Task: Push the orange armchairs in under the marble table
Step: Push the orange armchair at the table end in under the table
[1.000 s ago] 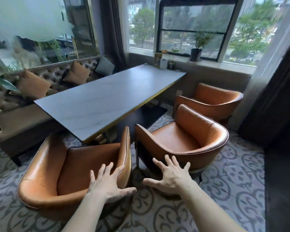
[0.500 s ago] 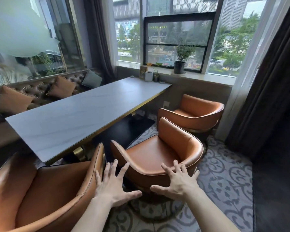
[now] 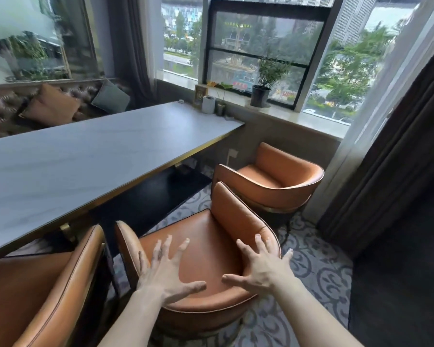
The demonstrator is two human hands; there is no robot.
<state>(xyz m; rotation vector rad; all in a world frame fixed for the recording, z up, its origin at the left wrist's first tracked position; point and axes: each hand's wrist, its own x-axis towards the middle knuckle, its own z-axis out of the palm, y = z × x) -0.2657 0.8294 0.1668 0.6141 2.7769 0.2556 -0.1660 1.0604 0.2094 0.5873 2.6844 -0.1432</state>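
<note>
Head view: left hand (image 3: 164,276) and right hand (image 3: 260,267), fingers spread, nothing gripped, over back of middle armchair (image 3: 206,249), lower centre; chair clear of marble table (image 3: 90,161) at left. Step: reaching; next, palms on backrest, shove toward table

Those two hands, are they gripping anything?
Nothing. The left hand and right hand are spread open over the middle armchair, near its curved backrest; contact cannot be told.
</note>
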